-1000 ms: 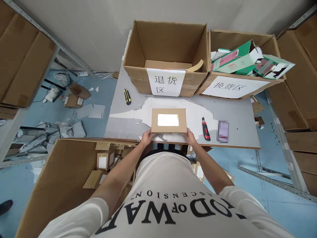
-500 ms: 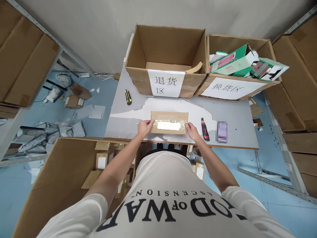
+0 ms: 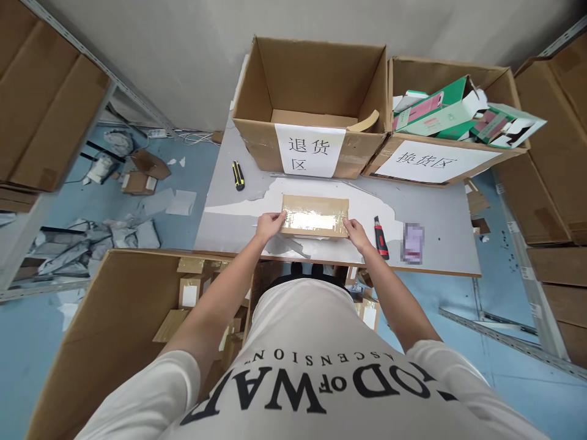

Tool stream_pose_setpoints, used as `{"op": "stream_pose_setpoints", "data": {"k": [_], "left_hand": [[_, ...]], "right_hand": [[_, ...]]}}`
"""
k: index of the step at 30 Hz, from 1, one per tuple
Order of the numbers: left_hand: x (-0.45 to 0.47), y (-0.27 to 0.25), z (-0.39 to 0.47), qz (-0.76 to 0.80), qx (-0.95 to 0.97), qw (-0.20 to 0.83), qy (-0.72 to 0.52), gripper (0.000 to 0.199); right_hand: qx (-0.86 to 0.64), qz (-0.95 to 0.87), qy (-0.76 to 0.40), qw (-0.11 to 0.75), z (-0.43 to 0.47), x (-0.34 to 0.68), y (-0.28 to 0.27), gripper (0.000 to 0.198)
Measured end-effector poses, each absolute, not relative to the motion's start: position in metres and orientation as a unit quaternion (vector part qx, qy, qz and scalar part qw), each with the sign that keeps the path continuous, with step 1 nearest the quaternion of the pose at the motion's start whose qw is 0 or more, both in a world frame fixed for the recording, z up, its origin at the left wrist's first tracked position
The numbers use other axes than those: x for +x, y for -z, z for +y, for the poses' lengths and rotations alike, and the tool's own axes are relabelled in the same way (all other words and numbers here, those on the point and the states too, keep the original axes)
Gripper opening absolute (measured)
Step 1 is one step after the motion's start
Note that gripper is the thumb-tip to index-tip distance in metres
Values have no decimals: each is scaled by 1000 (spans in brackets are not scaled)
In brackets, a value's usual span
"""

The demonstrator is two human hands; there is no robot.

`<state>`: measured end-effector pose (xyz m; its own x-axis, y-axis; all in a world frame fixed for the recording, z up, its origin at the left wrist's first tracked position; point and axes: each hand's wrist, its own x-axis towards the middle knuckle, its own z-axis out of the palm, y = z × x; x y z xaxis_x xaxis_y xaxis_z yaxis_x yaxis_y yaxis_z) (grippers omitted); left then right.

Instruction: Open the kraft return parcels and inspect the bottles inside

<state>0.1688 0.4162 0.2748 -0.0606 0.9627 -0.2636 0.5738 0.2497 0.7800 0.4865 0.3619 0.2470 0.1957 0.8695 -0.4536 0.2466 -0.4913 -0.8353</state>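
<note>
Between my two hands is a flat brown cardboard box (image 3: 315, 208), with shiny tape and a white label on its upper face. My left hand (image 3: 270, 226) grips its left end, and my right hand (image 3: 355, 232) grips its right end near the front corner. The box is over the worktable (image 3: 215, 235); whether its underside touches the surface I cannot tell. A red and black utility knife (image 3: 380, 238) lies just right of my right hand. Farther off at the left lies a yellow and black utility knife (image 3: 238, 176).
Behind stand a large open carton (image 3: 257, 140) with a white sign and another carton (image 3: 380, 160) holding green and pink boxes. A blurred purple item (image 3: 413, 243) lies at the right. A big carton (image 3: 92, 342) of parcels stands front left; shelving flanks both sides.
Both hands have moved the box slightly away from me, toward the cartons. Its face now tilts differently, with glare across the tape and label. The camera view has shifted a little.
</note>
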Motion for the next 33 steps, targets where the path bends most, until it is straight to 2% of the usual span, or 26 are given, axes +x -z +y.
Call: {"op": "stream_pose_setpoints", "data": {"k": [8, 12, 15, 17, 20, 24, 27, 33], "left_hand": [[160, -239, 400, 633, 425, 529, -372, 47], [150, -221, 389, 613, 383, 564, -400, 50], [148, -210, 378, 584, 456, 568, -357, 59], [151, -207, 371, 572, 498, 563, -329, 56], [158, -210, 367, 582, 513, 545, -317, 50], [161, -230, 372, 581, 534, 524, -320, 49], [161, -250, 379, 597, 578, 469, -301, 47], [169, -261, 395, 678, 585, 374, -242, 47]], "right_hand": [[-665, -352, -544, 371, 346, 488, -239, 56], [-662, -372, -525, 384, 332, 494, -220, 47], [-651, -447, -507, 345, 324, 491, -206, 64], [-649, -474, -500, 323, 322, 487, -201, 64], [-639, -474, -505, 334, 324, 482, -200, 53], [-618, -493, -502, 351, 328, 485, -212, 44], [-623, -500, -487, 353, 332, 489, -228, 41], [-711, -496, -426, 257, 344, 489, -249, 44]]}}
